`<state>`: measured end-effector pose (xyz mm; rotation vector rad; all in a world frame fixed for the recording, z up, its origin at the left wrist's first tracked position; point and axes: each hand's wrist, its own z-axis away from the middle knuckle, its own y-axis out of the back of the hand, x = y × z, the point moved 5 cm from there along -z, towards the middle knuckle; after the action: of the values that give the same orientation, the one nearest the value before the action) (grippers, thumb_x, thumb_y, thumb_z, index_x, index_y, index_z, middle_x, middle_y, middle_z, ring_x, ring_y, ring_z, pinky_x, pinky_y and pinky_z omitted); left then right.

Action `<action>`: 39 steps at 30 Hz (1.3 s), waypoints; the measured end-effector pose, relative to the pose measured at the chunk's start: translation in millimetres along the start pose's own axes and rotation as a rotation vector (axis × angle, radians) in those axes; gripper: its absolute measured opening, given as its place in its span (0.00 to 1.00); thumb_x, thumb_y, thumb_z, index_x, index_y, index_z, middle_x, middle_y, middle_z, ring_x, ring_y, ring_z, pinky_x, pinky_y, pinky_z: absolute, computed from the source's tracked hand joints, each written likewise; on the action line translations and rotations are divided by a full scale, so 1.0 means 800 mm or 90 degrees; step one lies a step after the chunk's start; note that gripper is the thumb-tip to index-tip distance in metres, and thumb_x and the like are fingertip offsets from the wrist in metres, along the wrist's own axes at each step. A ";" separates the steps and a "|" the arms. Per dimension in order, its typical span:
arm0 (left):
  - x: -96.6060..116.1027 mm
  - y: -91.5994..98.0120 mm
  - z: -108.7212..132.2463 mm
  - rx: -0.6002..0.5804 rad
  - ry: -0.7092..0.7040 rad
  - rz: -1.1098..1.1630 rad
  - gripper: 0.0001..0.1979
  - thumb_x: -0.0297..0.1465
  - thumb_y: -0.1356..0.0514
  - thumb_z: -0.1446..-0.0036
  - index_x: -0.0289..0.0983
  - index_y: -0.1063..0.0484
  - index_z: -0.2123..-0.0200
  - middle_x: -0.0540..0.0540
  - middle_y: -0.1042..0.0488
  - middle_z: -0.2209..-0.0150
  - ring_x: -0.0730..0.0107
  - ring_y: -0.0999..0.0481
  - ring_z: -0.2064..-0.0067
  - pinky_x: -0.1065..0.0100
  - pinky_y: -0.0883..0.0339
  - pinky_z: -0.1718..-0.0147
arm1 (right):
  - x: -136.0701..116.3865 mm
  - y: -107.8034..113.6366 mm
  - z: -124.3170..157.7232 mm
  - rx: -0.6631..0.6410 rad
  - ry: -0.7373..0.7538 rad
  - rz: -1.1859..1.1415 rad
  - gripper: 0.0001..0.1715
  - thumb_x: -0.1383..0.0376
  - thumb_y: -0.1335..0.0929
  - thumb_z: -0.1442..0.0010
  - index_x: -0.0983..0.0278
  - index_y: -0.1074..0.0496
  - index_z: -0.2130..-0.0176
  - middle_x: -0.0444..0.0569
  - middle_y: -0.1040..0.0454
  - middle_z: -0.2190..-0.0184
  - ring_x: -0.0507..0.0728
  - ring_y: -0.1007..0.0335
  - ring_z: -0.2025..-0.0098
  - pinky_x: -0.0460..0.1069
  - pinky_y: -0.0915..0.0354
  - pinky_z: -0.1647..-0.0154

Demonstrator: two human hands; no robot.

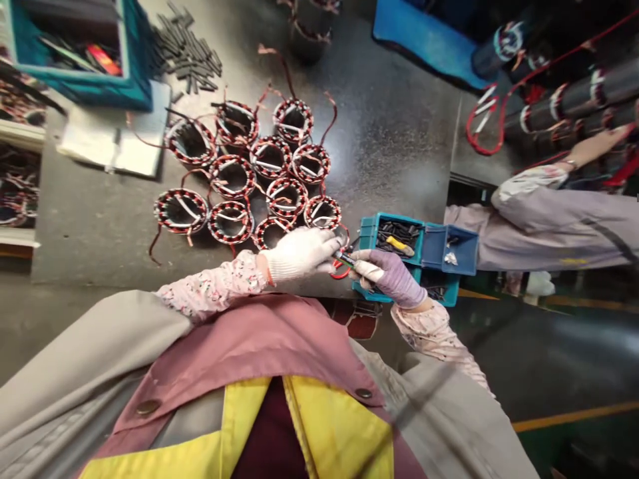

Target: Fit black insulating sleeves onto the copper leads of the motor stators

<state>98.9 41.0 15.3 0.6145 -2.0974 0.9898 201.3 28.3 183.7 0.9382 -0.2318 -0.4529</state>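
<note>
My left hand (302,255), in a white knitted glove, is closed beside the nearest wound stator (272,233). Its fingertips meet a slim dark tube (344,258), but what they pinch is hidden. From the right, my right hand (392,278) in a purple glove with pale fingertips grips the other end of that tube. A red wire loop (341,271) hangs just under the fingers. Several stators with red, black and white lacing stand upright in a cluster, among them one (323,213) directly above my hands. Copper-coloured leads stick out from them.
Teal bins (368,233) hold black pieces and a yellow-handled tool (399,246); a blue bin (462,256) adjoins. Black tubes (187,50) lie piled near a teal crate (100,90) and papers (110,143). A co-worker's arm (539,179) reaches over stators at right.
</note>
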 end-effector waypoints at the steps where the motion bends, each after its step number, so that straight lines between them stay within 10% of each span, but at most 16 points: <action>1: -0.008 0.004 0.004 -0.025 0.018 -0.006 0.22 0.45 0.35 0.45 0.36 0.23 0.53 0.35 0.24 0.54 0.46 0.26 0.47 0.56 0.39 0.43 | -0.006 -0.013 -0.003 -0.014 -0.013 -0.018 0.29 0.46 0.28 0.45 0.67 0.22 0.56 0.49 0.22 0.74 0.50 0.34 0.81 0.45 0.38 0.81; 8: -0.045 0.052 0.035 -0.057 0.048 -0.032 0.14 0.39 0.34 0.47 0.38 0.22 0.60 0.39 0.24 0.64 0.48 0.25 0.54 0.57 0.36 0.49 | -0.050 -0.087 -0.058 -0.187 0.076 0.163 0.28 0.45 0.26 0.50 0.66 0.19 0.63 0.46 0.22 0.73 0.53 0.29 0.70 0.47 0.33 0.69; 13: -0.065 0.108 0.057 0.208 0.109 0.192 0.36 0.43 0.30 0.51 0.34 0.31 0.42 0.39 0.25 0.51 0.51 0.26 0.48 0.61 0.38 0.45 | -0.057 -0.101 -0.093 -0.045 0.061 0.024 0.26 0.44 0.28 0.49 0.64 0.20 0.64 0.45 0.22 0.71 0.53 0.30 0.71 0.48 0.33 0.68; 18: -0.071 0.061 0.067 0.072 0.172 0.206 0.27 0.50 0.37 0.45 0.36 0.27 0.50 0.44 0.23 0.64 0.58 0.24 0.62 0.64 0.33 0.56 | -0.044 -0.108 -0.090 0.120 0.037 -0.041 0.26 0.43 0.25 0.56 0.60 0.25 0.68 0.46 0.23 0.71 0.56 0.27 0.69 0.51 0.29 0.66; 23: -0.056 0.024 0.068 0.010 0.164 0.132 0.17 0.48 0.40 0.42 0.39 0.28 0.67 0.48 0.32 0.76 0.65 0.30 0.72 0.68 0.38 0.67 | -0.039 -0.131 -0.053 -0.041 -0.143 -0.145 0.28 0.39 0.28 0.52 0.59 0.31 0.68 0.36 0.38 0.86 0.49 0.45 0.85 0.46 0.43 0.84; 26: -0.054 0.018 0.092 -0.093 0.140 0.243 0.17 0.47 0.40 0.42 0.39 0.29 0.71 0.49 0.30 0.76 0.71 0.34 0.75 0.70 0.42 0.73 | -0.051 -0.102 -0.042 -0.016 -0.181 -0.153 0.25 0.42 0.28 0.51 0.59 0.34 0.72 0.37 0.41 0.88 0.48 0.50 0.88 0.46 0.51 0.87; 30: -0.083 0.013 0.142 -0.205 0.278 0.412 0.24 0.53 0.43 0.41 0.38 0.32 0.75 0.52 0.33 0.80 0.75 0.38 0.78 0.72 0.43 0.77 | -0.075 0.002 -0.067 0.318 -0.038 -0.074 0.24 0.41 0.31 0.50 0.56 0.39 0.75 0.40 0.43 0.86 0.50 0.53 0.86 0.49 0.52 0.87; 33: -0.108 0.016 0.156 -0.131 0.409 0.499 0.27 0.58 0.45 0.43 0.38 0.36 0.74 0.54 0.38 0.82 0.77 0.43 0.81 0.73 0.47 0.81 | -0.071 0.037 -0.109 0.366 0.007 0.204 0.20 0.45 0.31 0.46 0.55 0.37 0.74 0.45 0.34 0.81 0.54 0.40 0.78 0.52 0.38 0.77; 39: -0.114 0.033 0.143 0.030 0.427 0.594 0.26 0.56 0.43 0.43 0.38 0.36 0.72 0.55 0.40 0.81 0.80 0.45 0.82 0.75 0.51 0.84 | -0.027 0.023 -0.171 0.290 -0.020 0.498 0.17 0.51 0.31 0.45 0.60 0.35 0.75 0.46 0.31 0.79 0.54 0.37 0.74 0.52 0.37 0.66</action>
<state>91.0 -25.0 -117.8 -0.6940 -1.6931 1.4664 239.5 146.4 120.1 1.1916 -0.7171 0.3247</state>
